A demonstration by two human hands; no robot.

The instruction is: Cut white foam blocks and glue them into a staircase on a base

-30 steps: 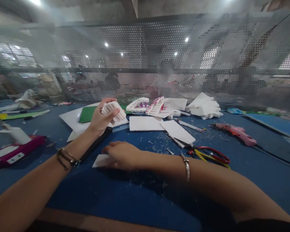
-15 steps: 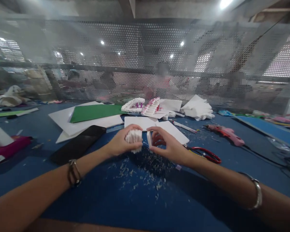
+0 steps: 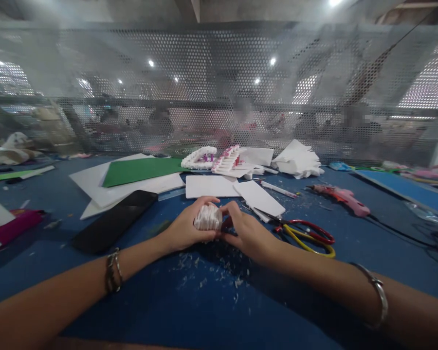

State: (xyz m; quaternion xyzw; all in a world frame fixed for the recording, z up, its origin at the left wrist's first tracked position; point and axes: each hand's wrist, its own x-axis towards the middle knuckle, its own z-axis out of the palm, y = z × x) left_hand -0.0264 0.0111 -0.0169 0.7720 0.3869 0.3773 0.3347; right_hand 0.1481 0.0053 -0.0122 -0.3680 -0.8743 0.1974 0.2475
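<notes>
1. White pieces are forming a stack (image 3: pixel 208 218) between two hands, over the middle of the blue table (image 3: pixel 160 301); clock directions are running from here.
2. At six o'clock, the table is stretching toward a brown strip (image 3: pixel 95 344) along its near edge, white scraps (image 3: pixel 237 281) dotting the way.
3. At twelve, a card (image 3: pixel 211 186) is lying flat just beyond the fingers; behind, mesh (image 3: pixel 211 97) is walling off the far side.
4. At nine, a phone (image 3: pixel 120 218) is resting near the left forearm; at three, scissors (image 3: pixel 323 235) are lying near the right forearm, with a glue gun (image 3: pixel 343 198) farther out.
5. The left hand (image 3: pixel 186 227) is cupping the stack, half-closed, fingers going over the far side and thumb along the near.
6. The right hand (image 3: pixel 248 231) is arching inward, loosely curled, fingertips meeting the stack's three o'clock end; whether it is gripping a separate piece is hidden.
7. Both forearms are slanting inward, from eight and four.
</notes>
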